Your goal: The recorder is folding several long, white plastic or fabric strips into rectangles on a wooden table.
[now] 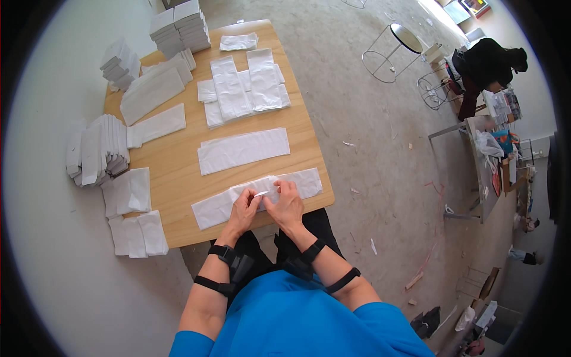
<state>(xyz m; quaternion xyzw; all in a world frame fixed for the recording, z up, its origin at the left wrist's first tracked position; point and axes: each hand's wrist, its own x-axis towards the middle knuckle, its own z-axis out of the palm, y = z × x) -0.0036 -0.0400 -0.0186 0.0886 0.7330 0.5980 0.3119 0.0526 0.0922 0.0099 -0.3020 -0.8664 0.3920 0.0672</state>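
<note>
At the near edge of the table, both hands are over a long row of flat white folded sheets or bags [214, 210]. My left hand [242, 211] pinches a small white strip [262, 193] between thumb and fingertips. My right hand [286, 204] is just beside it, its fingers bent and apart from the thumb, with the fingertips over the white pieces; nothing plainly shows in its grasp. Farther up the table is another flat white stack [244, 151].
More white stacks [250, 86] cover the far part of the wooden table [178, 205]. White piles [104, 149] line its left side by the wall, with taller ones [181, 27] at the back. Right: a round stool [406, 38], a cluttered workbench [476, 128] and another person [485, 62].
</note>
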